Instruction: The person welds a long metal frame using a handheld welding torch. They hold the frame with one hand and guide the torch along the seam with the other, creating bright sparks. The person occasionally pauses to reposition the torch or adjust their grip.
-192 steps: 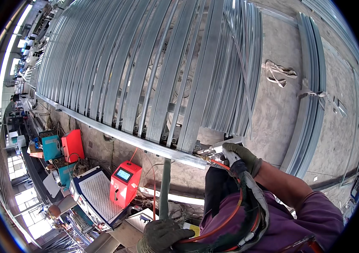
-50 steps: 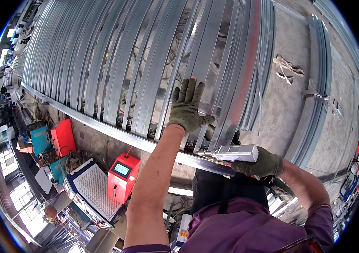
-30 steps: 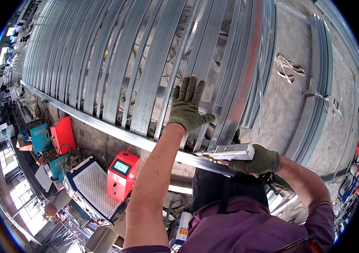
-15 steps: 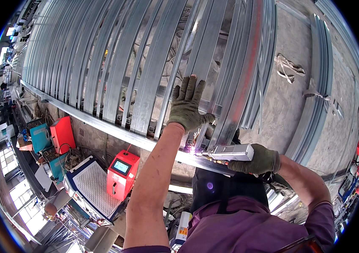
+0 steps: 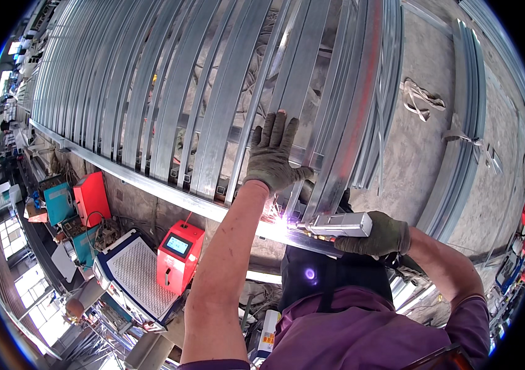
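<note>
Lots of long grey metal bars (image 5: 228,105) lie side by side and fill most of the view. A long metal rail (image 5: 170,197) runs across their near ends. To the right, a bundle of long bars (image 5: 460,160) lies on the floor. On the left sits a big machine with a bumpy white top (image 5: 133,271), and a red box with a little screen (image 5: 179,256) is next to it. The left hand (image 5: 275,157), in a dark green glove, is wide open with its fingers spread and its palm down over the bars, and it has hold of nothing. The right hand (image 5: 378,235), in the same kind of glove, is closed around a silver tool (image 5: 343,224). The tool is over the rail, pointing left. At its tip a bright pink-white spark (image 5: 283,223) glows where the bars meet the rail.
</note>
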Demonstrator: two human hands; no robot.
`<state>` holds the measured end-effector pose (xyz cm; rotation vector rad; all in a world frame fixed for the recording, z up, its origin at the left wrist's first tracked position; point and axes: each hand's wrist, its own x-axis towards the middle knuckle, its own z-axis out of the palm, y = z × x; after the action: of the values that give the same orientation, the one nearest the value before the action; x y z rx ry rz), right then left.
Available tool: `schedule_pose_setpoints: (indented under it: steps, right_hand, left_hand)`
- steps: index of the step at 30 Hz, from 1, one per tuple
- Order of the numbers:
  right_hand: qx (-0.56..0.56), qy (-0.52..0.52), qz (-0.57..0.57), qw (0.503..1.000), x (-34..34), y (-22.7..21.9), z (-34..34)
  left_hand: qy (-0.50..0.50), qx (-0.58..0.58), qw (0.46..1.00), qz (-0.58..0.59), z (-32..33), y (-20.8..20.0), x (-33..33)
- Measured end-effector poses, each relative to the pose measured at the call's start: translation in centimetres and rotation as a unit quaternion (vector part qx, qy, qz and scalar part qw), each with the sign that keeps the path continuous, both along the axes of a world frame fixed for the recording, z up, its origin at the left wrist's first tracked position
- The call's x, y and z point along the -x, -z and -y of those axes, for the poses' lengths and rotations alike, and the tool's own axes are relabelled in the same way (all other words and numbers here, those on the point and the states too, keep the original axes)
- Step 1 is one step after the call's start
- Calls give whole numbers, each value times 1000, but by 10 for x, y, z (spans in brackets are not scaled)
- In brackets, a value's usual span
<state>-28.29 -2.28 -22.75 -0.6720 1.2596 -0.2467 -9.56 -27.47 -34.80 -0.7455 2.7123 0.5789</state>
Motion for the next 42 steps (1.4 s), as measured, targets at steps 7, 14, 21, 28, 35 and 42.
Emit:
schedule_pose_setpoints:
  steps: [7, 14, 21, 28, 35, 42]
  right_hand:
    - [24, 24, 10, 999, -2, 6, -6]
    - [-4, 6, 1, 1000, 2, 2, -4]
    - [38, 18, 4, 999, 0, 18, -21]
    - [-9, 29, -8, 1000, 0, -4, -12]
    - [-47, 73, -25, 996, -2, -27, -20]
    - [40, 147, -17, 988, -16, -16, -49]
  left_hand:
    - [3, 12, 1000, -9, 0, 5, -3]
    - [4, 20, 1000, -14, 0, 6, -3]
    - [6, 17, 1000, -3, 1, 4, -2]
    - [2, 10, 1000, -8, 3, 7, -3]
    - [-2, -6, 1000, -4, 2, 5, -3]
    - [8, -13, 1000, -2, 4, 2, -2]
